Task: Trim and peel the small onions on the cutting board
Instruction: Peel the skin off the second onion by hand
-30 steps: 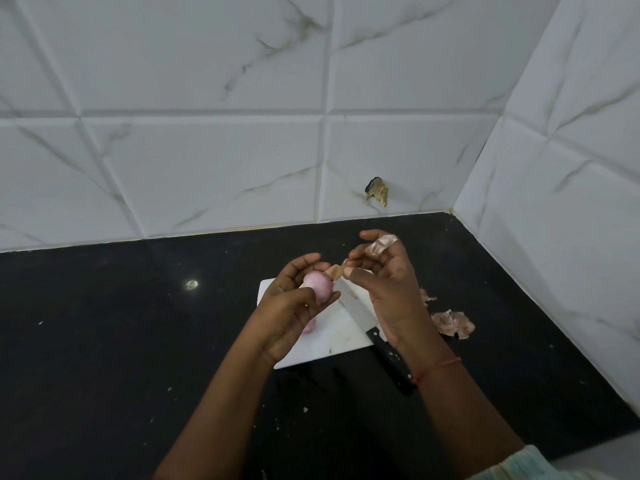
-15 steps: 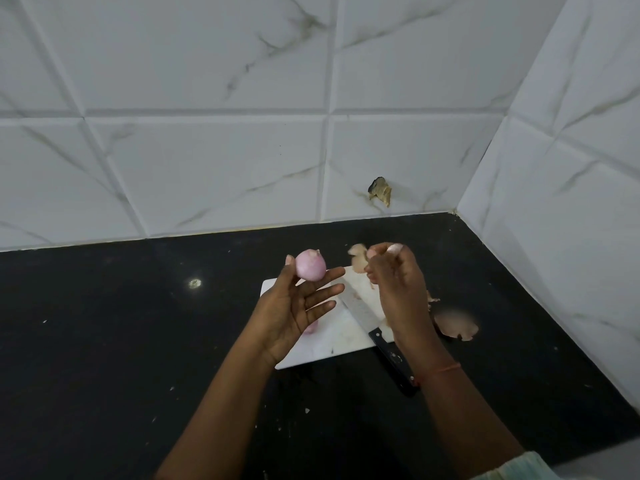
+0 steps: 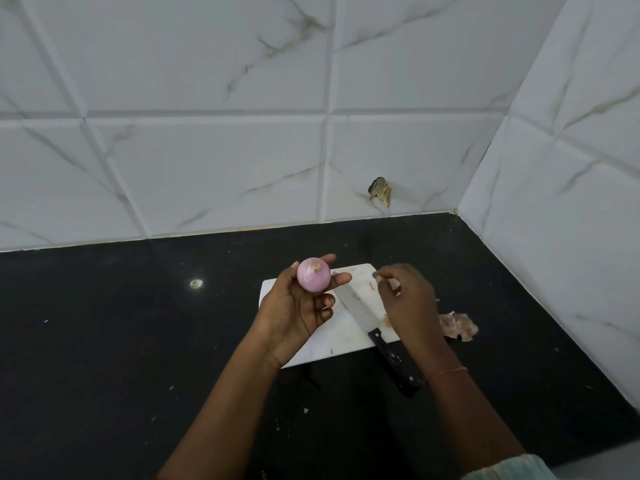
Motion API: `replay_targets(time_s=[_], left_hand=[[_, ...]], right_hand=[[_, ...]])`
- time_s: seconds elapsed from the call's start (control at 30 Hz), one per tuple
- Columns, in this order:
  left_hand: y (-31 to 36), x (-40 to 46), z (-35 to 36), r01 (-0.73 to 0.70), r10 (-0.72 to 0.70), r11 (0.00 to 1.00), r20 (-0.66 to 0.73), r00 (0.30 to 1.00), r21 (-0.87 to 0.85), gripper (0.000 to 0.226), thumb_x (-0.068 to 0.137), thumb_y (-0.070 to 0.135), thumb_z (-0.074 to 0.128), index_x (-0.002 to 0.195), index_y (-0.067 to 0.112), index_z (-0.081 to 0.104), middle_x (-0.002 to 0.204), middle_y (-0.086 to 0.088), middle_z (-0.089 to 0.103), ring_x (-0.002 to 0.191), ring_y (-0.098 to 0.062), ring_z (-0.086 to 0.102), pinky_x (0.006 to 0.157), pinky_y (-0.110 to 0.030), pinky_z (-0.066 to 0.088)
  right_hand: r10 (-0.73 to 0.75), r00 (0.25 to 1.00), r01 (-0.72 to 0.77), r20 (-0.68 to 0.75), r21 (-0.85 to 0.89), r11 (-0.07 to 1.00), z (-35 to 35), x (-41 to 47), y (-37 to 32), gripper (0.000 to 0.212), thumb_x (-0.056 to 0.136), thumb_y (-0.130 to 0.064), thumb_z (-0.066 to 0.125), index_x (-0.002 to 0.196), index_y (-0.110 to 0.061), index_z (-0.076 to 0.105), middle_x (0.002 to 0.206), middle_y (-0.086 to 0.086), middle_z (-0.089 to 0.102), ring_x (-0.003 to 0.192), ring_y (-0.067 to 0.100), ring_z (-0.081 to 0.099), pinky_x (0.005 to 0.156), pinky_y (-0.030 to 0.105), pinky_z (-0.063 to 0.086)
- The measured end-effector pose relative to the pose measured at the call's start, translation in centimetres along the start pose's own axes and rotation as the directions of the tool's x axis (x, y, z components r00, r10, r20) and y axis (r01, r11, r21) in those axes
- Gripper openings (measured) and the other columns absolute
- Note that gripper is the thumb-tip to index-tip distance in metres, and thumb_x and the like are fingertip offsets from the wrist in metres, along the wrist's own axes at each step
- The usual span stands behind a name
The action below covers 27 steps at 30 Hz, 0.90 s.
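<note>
My left hand point(image 3: 294, 313) holds a peeled pink onion point(image 3: 313, 274) between thumb and fingertips, raised above the left part of the white cutting board point(image 3: 311, 351). My right hand point(image 3: 410, 299) hovers low over the board's right side, its fingers curled round a small scrap of onion peel point(image 3: 394, 285). A knife lies diagonally on the board between my hands, with its blade point(image 3: 356, 306) on the board and its black handle point(image 3: 394, 363) sticking out over the near edge. My left hand hides part of the board.
A heap of onion peels point(image 3: 459, 325) lies on the black counter point(image 3: 138, 341) right of the board. White tiled walls close the back and right side, meeting in a corner point(image 3: 455, 213). A brown mark point(image 3: 381, 190) is on the back wall.
My hands have parted. The left lifted the onion onto its fingertips and turned it. The right pulled peel off and dropped down over the board's right side.
</note>
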<state>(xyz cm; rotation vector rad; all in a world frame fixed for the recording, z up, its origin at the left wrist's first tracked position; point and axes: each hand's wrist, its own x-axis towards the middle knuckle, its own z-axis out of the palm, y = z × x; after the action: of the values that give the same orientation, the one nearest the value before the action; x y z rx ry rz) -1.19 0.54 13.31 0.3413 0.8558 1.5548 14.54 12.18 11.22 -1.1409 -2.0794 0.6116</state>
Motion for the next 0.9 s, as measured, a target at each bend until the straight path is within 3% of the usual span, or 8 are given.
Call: replay_targets(time_s=[0.17,0.3,0.4,0.53,0.63,0.7,0.77,0.9], left_hand=[[-0.1,-0.3,0.6,-0.003,0.005,0.996,-0.020,1.000,0.087,0.059,0.102,0.052,0.026,0.119,0.011,0.064,0.093,-0.013,0.073,0.055,-0.013,0.049,0.053,-0.023,0.045],[-0.1,-0.4,0.9,-0.038,0.051,0.987,-0.081,0.995,0.156,0.065,0.100,0.058,0.028,0.124,0.007,0.061,0.071,-0.003,0.065,0.056,-0.013,0.042,0.051,-0.023,0.041],[-0.1,-0.3,0.7,-0.069,0.101,0.970,-0.127,0.987,0.233,0.067,0.097,0.062,0.033,0.122,0.008,0.064,0.069,-0.003,0.060,0.059,-0.015,0.038,0.053,-0.027,0.038],[0.4,-0.8,0.8,-0.074,0.147,0.897,-0.137,0.979,0.437,0.068,0.094,0.070,0.030,0.109,0.018,0.072,0.087,-0.014,0.064,0.054,-0.013,0.039,0.051,-0.025,0.029],[1.2,-1.6,1.5,-0.043,0.134,0.812,-0.114,0.984,0.582,0.067,0.100,0.060,0.016,0.096,0.014,0.065,0.055,0.007,0.060,0.045,-0.008,0.033,0.036,-0.016,0.026],[1.4,-1.7,1.5,-0.067,0.141,0.784,-0.073,0.987,0.617,0.066,0.099,0.060,0.016,0.101,0.015,0.064,0.051,0.008,0.054,0.045,-0.008,0.032,0.035,-0.016,0.027],[1.5,-1.8,1.3,-0.099,0.138,0.780,-0.015,0.990,0.618,0.060,0.099,0.060,0.022,0.113,0.019,0.064,0.064,0.002,0.053,0.049,-0.010,0.031,0.037,-0.017,0.028],[1.6,-2.4,1.5,-0.064,0.067,0.773,0.019,0.998,0.631,0.047,0.102,0.053,0.029,0.083,0.020,0.059,0.064,-0.001,0.046,0.050,-0.010,0.030,0.040,-0.015,0.031]], right_hand=[[-0.247,0.963,0.266,-0.105,0.242,0.933,-1.0,-0.6,-4.7,0.009,0.086,-0.011,0.070,0.094,-0.015,0.069,0.094,-0.008,0.066,0.090,0.006,0.063,0.076,0.021,0.050],[-0.399,0.916,0.392,-0.033,0.280,0.876,-1.3,-1.0,-7.0,0.011,0.088,-0.015,0.070,0.100,-0.014,0.072,0.099,-0.005,0.067,0.096,0.009,0.062,0.080,0.020,0.049],[-0.423,0.906,0.413,0.002,0.209,0.886,-0.9,-1.0,-7.2,0.012,0.089,-0.016,0.068,0.100,-0.016,0.072,0.099,-0.008,0.064,0.095,0.006,0.059,0.081,0.016,0.046],[-0.393,0.919,0.384,0.011,0.195,0.903,-0.9,-0.8,-7.0,0.008,0.087,-0.016,0.069,0.093,-0.021,0.069,0.094,-0.015,0.060,0.088,0.006,0.058,0.074,0.017,0.046],[-0.388,0.921,0.378,0.033,0.158,0.912,-1.0,-0.7,-6.9,0.006,0.088,-0.017,0.068,0.089,-0.021,0.065,0.091,-0.017,0.059,0.087,0.004,0.055,0.073,0.012,0.041],[-0.403,0.913,0.394,0.057,0.129,0.910,-0.9,-0.6,-6.8,0.005,0.091,-0.016,0.064,0.091,-0.021,0.062,0.092,-0.018,0.058,0.087,0.002,0.052,0.073,0.010,0.038],[-0.423,0.901,0.411,0.093,0.125,0.903,-0.9,-0.6,-6.6,0.005,0.093,-0.014,0.059,0.093,-0.019,0.060,0.094,-0.015,0.056,0.089,0.002,0.050,0.074,0.010,0.037],[-0.411,0.900,0.402,0.147,0.089,0.911,-0.8,-0.5,-6.5,0.008,0.095,-0.008,0.051,0.095,-0.016,0.054,0.094,-0.010,0.052,0.090,0.007,0.048,0.075,0.021,0.043]])
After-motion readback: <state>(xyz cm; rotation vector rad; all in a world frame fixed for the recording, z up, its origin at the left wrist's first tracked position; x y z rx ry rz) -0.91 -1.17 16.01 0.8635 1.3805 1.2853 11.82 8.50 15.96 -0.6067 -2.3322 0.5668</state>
